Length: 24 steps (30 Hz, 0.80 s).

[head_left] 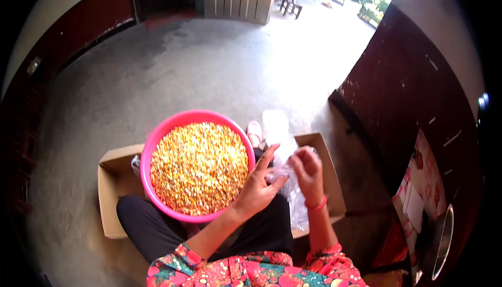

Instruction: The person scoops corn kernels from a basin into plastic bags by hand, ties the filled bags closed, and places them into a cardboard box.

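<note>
A pink basin (151, 203) full of yellow-orange kernels (198, 167) rests at my lap, left of my hands. Clear plastic bags (296, 201) lie over the cardboard box on the right, and part of the thin plastic is between my hands. My left hand (260, 185) touches this plastic beside the basin's right rim, with its thumb and fingers apart. Closed in a pinch on the plastic, my right hand (308, 172) is a little to the right, a red band round its wrist.
Cardboard boxes stand at the left (110, 198) and right (332, 187) of my legs. A pink shoe (254, 133) shows beyond the basin. A small chair (291, 2) stands near the bright doorway. Papers (413, 206) and a round metal-rimmed object (444, 242) are at the right.
</note>
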Available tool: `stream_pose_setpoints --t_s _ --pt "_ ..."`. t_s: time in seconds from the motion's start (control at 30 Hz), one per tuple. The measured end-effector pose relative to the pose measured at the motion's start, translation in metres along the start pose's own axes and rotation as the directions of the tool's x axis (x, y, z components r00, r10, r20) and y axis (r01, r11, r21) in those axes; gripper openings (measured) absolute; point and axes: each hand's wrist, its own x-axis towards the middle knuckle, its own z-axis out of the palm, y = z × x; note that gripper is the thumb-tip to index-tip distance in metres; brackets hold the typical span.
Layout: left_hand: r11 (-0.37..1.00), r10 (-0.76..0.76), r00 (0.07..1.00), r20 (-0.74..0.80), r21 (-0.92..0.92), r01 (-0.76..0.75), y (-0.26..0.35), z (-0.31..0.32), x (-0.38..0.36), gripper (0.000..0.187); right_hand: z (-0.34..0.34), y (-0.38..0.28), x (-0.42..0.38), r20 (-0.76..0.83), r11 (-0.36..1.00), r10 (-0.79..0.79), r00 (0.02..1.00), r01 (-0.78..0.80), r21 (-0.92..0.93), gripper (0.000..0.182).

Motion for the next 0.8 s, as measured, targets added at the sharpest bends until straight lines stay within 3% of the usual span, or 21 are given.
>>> stream_pose_setpoints --t_s 0.03,0.1,0.2,0.23,0.3,0.33,0.37,0.47,0.5,0.57,0.6,0.63,0.67,0.7,0.77,0.8 --pt "0.997 0.071 0.995 -0.066 0.006 -0.071 0.008 -0.001 0.002 0.05 0.011 -0.003 -0.002 0.036 0.996 0.023 0.999 -0.026 0.085 0.01" --pt "0.988 0.058 0.991 -0.123 -0.135 -0.075 0.004 -0.019 0.003 0.033 0.028 -0.016 -0.004 0.138 0.996 -0.092 0.986 0.091 0.014 0.03" --pt "0.993 0.021 0.963 -0.27 -0.105 -0.051 0.019 -0.038 -0.008 0.024 0.048 -0.028 -0.004 0.235 0.937 -0.155 0.96 0.218 -0.272 0.056" --pt "0.985 0.021 0.961 -0.277 -0.161 -0.068 0.021 -0.044 -0.011 0.021 0.055 -0.027 -0.004 0.244 0.925 -0.144 0.959 0.218 -0.311 0.05" --pt "0.976 0.207 0.922 -0.328 0.009 -0.216 0.025 -0.051 -0.013 0.02 0.059 -0.017 0.0 0.352 0.879 -0.193 0.916 0.32 -0.352 0.04" --pt "0.985 0.127 0.929 -0.346 -0.063 -0.158 0.032 -0.056 -0.018 0.019 0.064 -0.02 0.003 0.342 0.876 -0.247 0.907 0.36 -0.321 0.031" --pt "0.992 0.093 0.92 -0.381 -0.048 -0.12 0.036 -0.062 -0.022 0.019 0.068 -0.021 0.008 0.339 0.874 -0.257 0.905 0.368 -0.319 0.031" --pt "0.966 -0.081 0.877 -0.473 -0.255 -0.048 0.054 -0.076 -0.032 0.019 0.075 -0.032 0.023 0.376 0.848 -0.347 0.859 0.459 -0.265 0.023" --pt "0.97 -0.022 0.884 -0.467 -0.225 -0.095 0.051 -0.085 -0.035 0.019 0.077 -0.03 0.026 0.373 0.847 -0.349 0.859 0.46 -0.266 0.023" --pt "0.977 0.038 0.921 -0.388 -0.18 -0.116 0.062 -0.094 -0.042 0.021 0.081 -0.02 0.032 0.357 0.99 -0.118 0.927 0.084 0.109 0.02" --pt "0.977 0.038 0.921 -0.387 -0.18 -0.116 0.067 -0.098 -0.048 0.021 0.079 -0.017 0.037 0.438 0.929 -0.035 0.898 -0.132 0.345 0.022" --pt "0.988 -0.041 0.942 -0.332 -0.152 -0.011 0.072 -0.102 -0.054 0.022 0.071 -0.019 0.043 0.538 0.854 0.019 0.842 -0.293 0.429 0.024" --pt "0.989 -0.123 0.953 -0.278 -0.118 0.094 0.074 -0.107 -0.059 0.024 0.073 -0.024 0.045 0.513 0.845 0.042 0.857 -0.304 0.44 0.024" --pt "0.988 -0.125 0.953 -0.275 -0.119 0.095 0.073 -0.116 -0.064 0.024 0.074 -0.027 0.045 0.489 0.835 0.065 0.87 -0.316 0.45 0.024" --pt "0.977 -0.183 0.965 -0.19 -0.144 0.157 0.068 -0.134 -0.073 0.028 0.07 -0.026 0.045 0.582 0.829 0.04 0.812 -0.353 0.435 0.021" --pt "0.981 -0.164 0.938 -0.306 -0.152 0.121 0.066 -0.138 -0.076 0.028 0.072 -0.033 0.042 0.678 0.871 0.052 0.734 -0.366 0.329 0.02"
